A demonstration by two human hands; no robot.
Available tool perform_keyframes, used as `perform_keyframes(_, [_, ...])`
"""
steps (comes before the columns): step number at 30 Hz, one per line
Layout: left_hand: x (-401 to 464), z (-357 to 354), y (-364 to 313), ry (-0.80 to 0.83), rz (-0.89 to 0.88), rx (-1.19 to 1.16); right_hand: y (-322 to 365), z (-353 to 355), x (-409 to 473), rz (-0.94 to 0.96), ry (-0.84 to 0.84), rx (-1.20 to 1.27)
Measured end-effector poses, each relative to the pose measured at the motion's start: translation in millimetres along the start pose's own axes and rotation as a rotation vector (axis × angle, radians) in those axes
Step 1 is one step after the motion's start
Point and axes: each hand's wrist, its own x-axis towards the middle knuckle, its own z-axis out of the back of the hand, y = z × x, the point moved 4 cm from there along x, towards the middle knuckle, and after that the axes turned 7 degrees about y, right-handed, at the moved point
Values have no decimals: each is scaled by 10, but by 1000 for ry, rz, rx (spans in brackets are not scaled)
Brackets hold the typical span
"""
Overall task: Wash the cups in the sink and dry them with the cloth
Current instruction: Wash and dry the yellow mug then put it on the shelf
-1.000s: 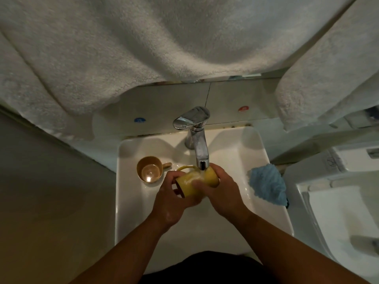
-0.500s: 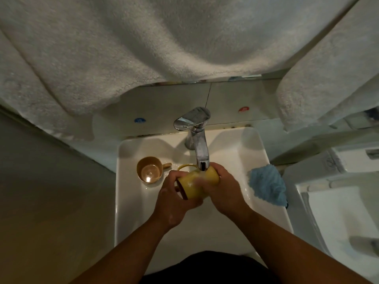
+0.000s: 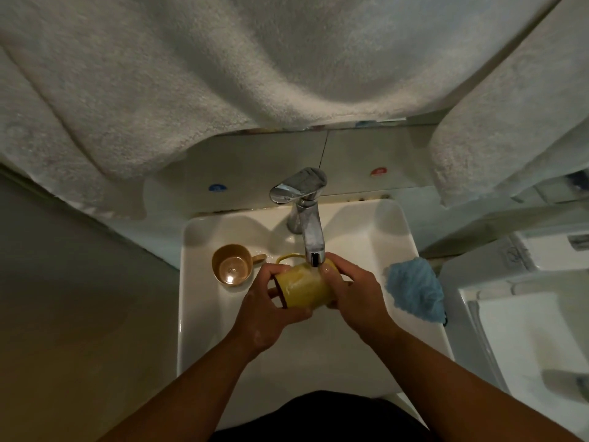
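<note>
Head view: yellow cup [image 3: 304,290], wet, rigid, likely slippery, gripped on its side under the tap [image 3: 310,237] by left hand [image 3: 271,311] and right hand [image 3: 352,295]; handle [image 3: 288,257] offers surest hold.

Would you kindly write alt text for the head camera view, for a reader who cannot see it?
Both hands, left hand and right hand, hold a yellow cup on its side under the tap over a white sink. A brown cup stands upright at left; a blue cloth lies on the right rim.
</note>
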Motion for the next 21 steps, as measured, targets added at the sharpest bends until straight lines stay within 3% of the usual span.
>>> perform_keyframes(4, [13, -19, -30, 88, -26, -56, -76, -58, -25, -161, 123, 187])
perform_keyframes(11, [92, -54, -125, 74, 146, -250, -178, 36, -100, -187, 24, 301])
perform_keyframes(16, [101, -94, -98, 184, 35, -185, -142, 49, -123, -148, 11, 331])
perform_keyframes(21, [131, -46, -104, -1, 112, -307, -114, 22, -145, -115, 63, 320])
